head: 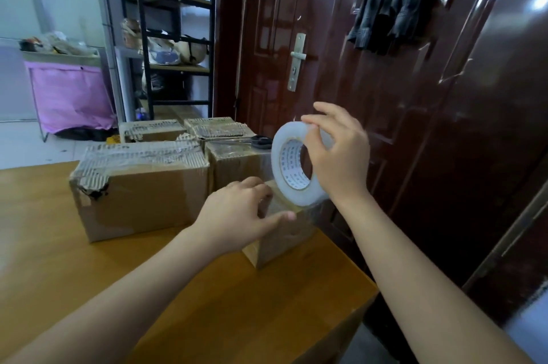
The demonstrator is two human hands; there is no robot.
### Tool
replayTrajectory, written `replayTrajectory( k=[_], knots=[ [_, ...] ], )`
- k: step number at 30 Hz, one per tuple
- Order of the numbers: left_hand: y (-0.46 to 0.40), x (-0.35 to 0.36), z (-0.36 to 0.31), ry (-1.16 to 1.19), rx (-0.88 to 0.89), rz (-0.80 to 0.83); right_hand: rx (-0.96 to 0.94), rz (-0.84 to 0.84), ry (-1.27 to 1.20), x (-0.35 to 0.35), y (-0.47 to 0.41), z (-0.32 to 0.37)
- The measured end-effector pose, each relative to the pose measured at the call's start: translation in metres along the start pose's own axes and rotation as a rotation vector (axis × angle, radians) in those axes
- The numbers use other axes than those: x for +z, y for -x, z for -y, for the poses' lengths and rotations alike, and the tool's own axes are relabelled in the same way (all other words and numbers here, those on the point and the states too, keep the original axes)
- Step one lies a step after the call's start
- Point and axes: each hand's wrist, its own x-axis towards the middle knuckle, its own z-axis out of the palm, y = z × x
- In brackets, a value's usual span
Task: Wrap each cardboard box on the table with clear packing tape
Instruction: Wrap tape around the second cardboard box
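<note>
**Boxes, tape and hands on the tabletop**

A small box (281, 233) stands near the right edge of the tabletop (89, 274). The left hand (237, 215) rests on its top and left side. The tape roll (296, 162) stands upright on the box's far top edge, held from the right by the right hand (338, 156). Left of the small box sits a large box (139, 194); behind it are three more boxes, with scissors (261, 141) on the rightmost one (237, 162). A door (385, 67) stands behind and to the right, a shelf unit (175, 37) at the far left.
</note>
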Motion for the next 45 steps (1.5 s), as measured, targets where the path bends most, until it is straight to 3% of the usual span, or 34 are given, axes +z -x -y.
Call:
replayTrajectory(
  k=[3,6,11,16,24,32,35,39,45],
  knots=[
    [0.009,0.018,-0.006,-0.19,0.035,-0.048,-0.062,-0.064,0.033,0.003,0.031,-0.009],
    [0.009,0.026,-0.003,-0.201,0.049,-0.101,-0.117,-0.066,0.081,0.007,0.057,-0.017],
    [0.008,0.024,-0.007,-0.211,0.026,-0.044,0.005,0.019,-0.008,0.011,0.082,-0.019],
    [0.008,0.024,-0.005,-0.228,0.012,-0.046,-0.005,0.112,0.039,-0.001,0.072,-0.017],
    [0.008,0.018,-0.011,-0.23,0.002,-0.045,0.024,0.588,0.254,-0.082,0.021,0.002],
    [0.007,0.015,-0.011,-0.179,-0.027,-0.081,0.092,1.497,0.527,-0.156,0.033,0.002],
    [0.007,0.012,-0.013,-0.137,-0.043,-0.101,0.169,1.588,0.512,-0.155,0.034,0.001],
    [0.003,-0.002,-0.012,0.138,-0.224,-0.112,0.03,1.463,0.509,-0.144,0.027,0.002],
    [-0.004,-0.009,-0.001,0.969,-0.62,0.017,0.004,1.478,0.447,-0.116,0.016,0.013]
  ],
)
